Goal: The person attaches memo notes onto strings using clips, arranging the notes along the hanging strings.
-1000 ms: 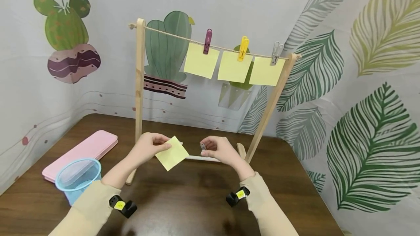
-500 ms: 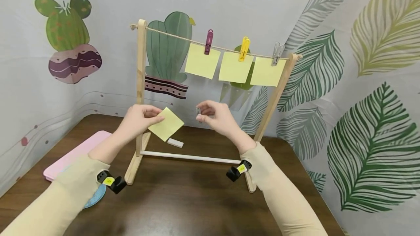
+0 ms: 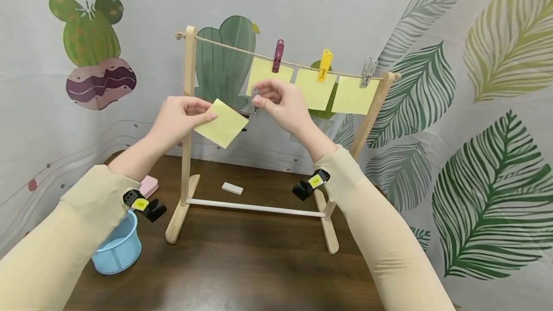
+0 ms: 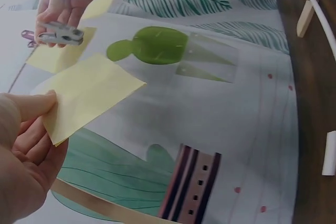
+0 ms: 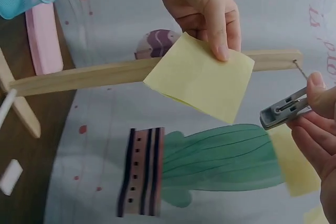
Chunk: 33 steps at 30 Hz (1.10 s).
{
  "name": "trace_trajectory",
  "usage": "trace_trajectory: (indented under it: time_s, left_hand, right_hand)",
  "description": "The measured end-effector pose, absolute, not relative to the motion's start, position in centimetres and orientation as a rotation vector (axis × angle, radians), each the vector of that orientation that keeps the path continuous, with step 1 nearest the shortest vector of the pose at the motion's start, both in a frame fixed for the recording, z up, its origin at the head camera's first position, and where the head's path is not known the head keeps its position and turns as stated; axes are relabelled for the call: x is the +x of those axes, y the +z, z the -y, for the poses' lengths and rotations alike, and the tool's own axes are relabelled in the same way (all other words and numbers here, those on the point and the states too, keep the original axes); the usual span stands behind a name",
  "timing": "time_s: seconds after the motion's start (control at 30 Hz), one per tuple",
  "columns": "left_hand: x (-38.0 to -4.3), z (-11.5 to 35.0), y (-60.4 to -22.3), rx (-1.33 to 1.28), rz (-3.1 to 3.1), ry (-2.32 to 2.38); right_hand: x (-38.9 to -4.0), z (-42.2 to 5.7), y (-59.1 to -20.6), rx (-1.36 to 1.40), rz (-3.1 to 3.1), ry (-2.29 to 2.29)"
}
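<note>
Between thumb and fingers, my left hand (image 3: pixel 179 119) pinches a yellow sticky note (image 3: pixel 223 125) by one corner, in front of the rack's left post. My right hand (image 3: pixel 281 102) pinches a grey clothespin (image 3: pixel 255 101) just right of the note, the two apart. In the right wrist view the clothespin (image 5: pixel 283 113) points toward the note (image 5: pixel 202 80). Above both hands a twine line (image 3: pixel 229 47) runs across the wooden rack. Three yellow notes hang on it under a purple clothespin (image 3: pixel 278 55), a yellow clothespin (image 3: pixel 324 65) and a grey clothespin (image 3: pixel 368 72). My right hand partly covers the leftmost hanging note (image 3: pixel 265 72).
The rack's left post (image 3: pixel 188 71) stands on a wooden foot, joined by a white bar (image 3: pixel 255 207). A white block (image 3: pixel 232 188) lies behind the bar. At left are a blue mesh basket (image 3: pixel 118 251) and a pink case (image 3: pixel 149 186), partly hidden by my left arm.
Both hands have risen from near the tabletop toward the line, still holding the note and the grey clothespin. The hanging notes and their clothespins stay in place.
</note>
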<state>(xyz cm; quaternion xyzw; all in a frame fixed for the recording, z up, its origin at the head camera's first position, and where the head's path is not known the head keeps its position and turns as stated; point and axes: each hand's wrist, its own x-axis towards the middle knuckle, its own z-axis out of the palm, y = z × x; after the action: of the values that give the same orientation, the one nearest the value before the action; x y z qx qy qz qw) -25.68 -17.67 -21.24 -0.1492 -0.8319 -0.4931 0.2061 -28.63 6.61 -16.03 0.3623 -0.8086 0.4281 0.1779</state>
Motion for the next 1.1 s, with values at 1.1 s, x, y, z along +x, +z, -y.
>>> trace_trajectory:
  time_s: [1.1]
  left_hand:
    - [-27.0,15.2,-16.2,-0.077,1.855,-1.643]
  right_hand:
    - [-29.8,0.3,-6.8,0.745,2.013,1.322]
